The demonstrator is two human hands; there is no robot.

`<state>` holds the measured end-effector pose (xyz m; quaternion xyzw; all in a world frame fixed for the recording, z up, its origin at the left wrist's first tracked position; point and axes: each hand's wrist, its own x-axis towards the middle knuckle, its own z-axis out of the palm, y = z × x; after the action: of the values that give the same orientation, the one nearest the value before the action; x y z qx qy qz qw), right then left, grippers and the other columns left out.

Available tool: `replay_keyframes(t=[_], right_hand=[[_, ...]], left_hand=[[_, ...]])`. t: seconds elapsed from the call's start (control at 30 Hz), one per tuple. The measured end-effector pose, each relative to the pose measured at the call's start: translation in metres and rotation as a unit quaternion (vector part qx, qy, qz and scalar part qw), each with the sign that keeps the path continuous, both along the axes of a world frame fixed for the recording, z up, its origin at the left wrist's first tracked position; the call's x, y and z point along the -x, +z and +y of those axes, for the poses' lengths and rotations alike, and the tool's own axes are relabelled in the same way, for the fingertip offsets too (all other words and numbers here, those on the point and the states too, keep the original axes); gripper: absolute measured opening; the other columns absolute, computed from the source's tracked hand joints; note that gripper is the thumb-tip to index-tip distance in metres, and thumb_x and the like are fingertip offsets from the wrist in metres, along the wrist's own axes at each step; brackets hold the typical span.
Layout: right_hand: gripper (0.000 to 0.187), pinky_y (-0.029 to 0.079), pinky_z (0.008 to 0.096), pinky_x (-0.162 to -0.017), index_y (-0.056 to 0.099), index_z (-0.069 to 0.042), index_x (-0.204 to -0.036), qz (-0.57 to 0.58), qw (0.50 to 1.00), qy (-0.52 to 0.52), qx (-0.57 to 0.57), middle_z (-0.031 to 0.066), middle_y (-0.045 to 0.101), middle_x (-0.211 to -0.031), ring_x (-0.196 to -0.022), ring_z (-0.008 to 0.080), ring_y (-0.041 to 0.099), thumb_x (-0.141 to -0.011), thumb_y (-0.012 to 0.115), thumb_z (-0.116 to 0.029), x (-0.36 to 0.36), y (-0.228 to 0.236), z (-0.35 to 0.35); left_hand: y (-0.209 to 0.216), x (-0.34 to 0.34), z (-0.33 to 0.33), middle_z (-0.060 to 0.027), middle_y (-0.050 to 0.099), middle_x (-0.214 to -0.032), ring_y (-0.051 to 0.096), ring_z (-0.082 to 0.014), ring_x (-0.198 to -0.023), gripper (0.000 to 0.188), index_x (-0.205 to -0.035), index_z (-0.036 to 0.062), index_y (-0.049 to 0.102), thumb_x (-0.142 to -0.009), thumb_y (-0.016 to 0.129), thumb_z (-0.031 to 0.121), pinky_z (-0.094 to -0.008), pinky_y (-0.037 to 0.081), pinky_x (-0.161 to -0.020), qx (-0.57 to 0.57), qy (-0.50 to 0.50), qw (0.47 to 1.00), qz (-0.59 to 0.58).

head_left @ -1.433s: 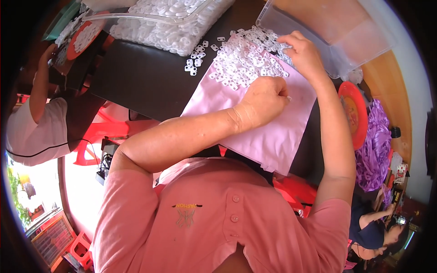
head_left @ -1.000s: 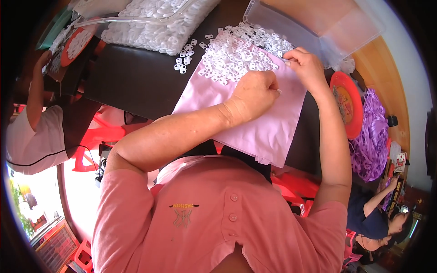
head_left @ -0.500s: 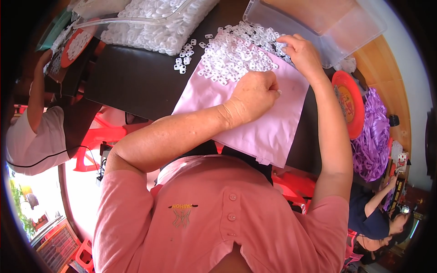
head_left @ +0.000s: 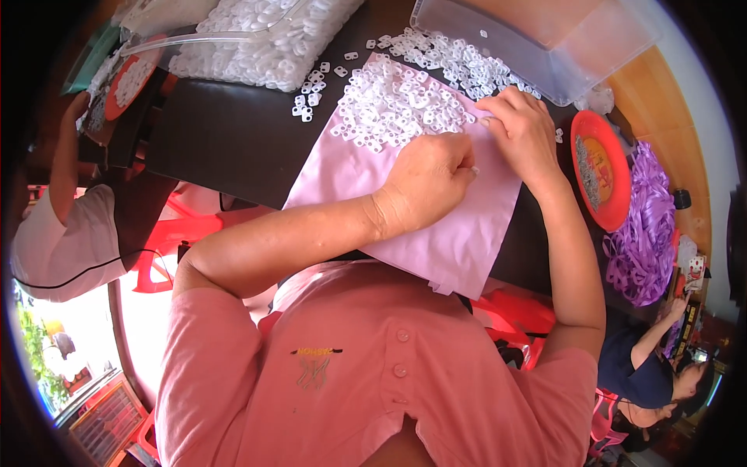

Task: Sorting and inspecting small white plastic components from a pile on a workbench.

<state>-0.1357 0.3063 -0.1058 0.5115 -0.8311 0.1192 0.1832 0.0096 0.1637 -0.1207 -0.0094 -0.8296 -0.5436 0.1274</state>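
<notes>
A heap of small white two-holed plastic pieces (head_left: 389, 105) lies on the far part of a pink cloth (head_left: 436, 249). Above the near part of the cloth, my left hand (head_left: 432, 175) is closed in a pinch. A tiny white bit shows at its fingertips, too small to name. To its right, my right hand (head_left: 520, 134) rests palm down by the heap's right edge. Its thumb and forefinger are slightly apart, close to one loose white piece.
A clear tub of white rings (head_left: 249, 47) stands at the far left. Another clear bin (head_left: 537, 58) stands far right. A red plate (head_left: 615, 163) and purple ribbon (head_left: 642, 226) lie at right. Loose pieces dot the dark table (head_left: 226, 140). Other people sit at both sides.
My right hand has come nearer, from the far pieces by the bin to the right edge of the heap on the cloth. The closed left hand has barely shifted.
</notes>
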Motion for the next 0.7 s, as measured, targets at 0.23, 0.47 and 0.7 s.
replay_keyframes(t=[0.23, 0.47, 0.7], right_hand=[[0.020, 0.042, 0.0369, -0.076, 0.070, -0.021, -0.093, 0.035, 0.999, 0.009, -0.002, -0.0014, 0.056, -0.086, -0.088, 0.0202, 0.059, -0.076, 0.067, -0.011, -0.003, -0.003, -0.003], [0.026, 0.041, 0.0379, -0.076, 0.071, -0.024, -0.097, 0.048, 0.999, 0.007, 0.018, -0.0013, 0.058, -0.090, -0.090, 0.0209, 0.060, -0.075, 0.069, -0.012, 0.020, -0.015, -0.008], [0.018, 0.041, 0.0385, -0.076, 0.070, -0.021, -0.090, 0.057, 0.996, 0.002, 0.070, -0.0004, 0.058, -0.092, -0.092, 0.0219, 0.060, -0.076, 0.067, -0.010, 0.027, -0.023, -0.007]], left_hand=[[-0.003, -0.005, 0.003, -0.0146, 0.060, -0.072, 0.061, -0.0270, -0.065, 0.012, -0.081, -0.0007, 0.060, -0.077, 0.065, 0.009, -0.0369, 0.048, -0.062, 0.011, 0.011, 1.000, 0.019], [-0.003, 0.012, -0.007, -0.0152, 0.064, -0.071, 0.063, -0.0278, -0.065, 0.015, -0.080, 0.0003, 0.063, -0.074, 0.066, 0.014, -0.0375, 0.050, -0.064, 0.036, 0.016, 0.999, -0.005], [-0.008, 0.022, -0.012, -0.0152, 0.065, -0.073, 0.064, -0.0275, -0.068, 0.016, -0.082, 0.0014, 0.065, -0.075, 0.066, 0.015, -0.0379, 0.050, -0.065, 0.021, -0.003, 1.000, 0.018]])
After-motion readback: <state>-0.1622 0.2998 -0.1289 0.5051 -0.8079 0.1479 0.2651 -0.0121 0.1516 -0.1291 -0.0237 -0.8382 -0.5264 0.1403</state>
